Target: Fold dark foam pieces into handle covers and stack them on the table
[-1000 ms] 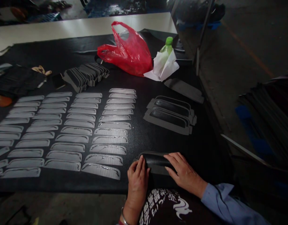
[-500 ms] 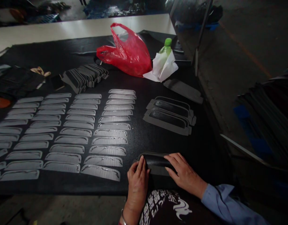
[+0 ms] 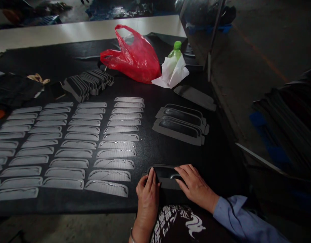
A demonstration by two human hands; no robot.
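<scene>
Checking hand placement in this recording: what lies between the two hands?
In the head view, part of a black-and-gray piece shows between the left hand and the right hand.

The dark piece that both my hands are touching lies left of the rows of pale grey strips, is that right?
No, the side is wrong: the head view shows the dark piece right of the rows of pale grey strips. The left hand and right hand do both touch it.
</scene>
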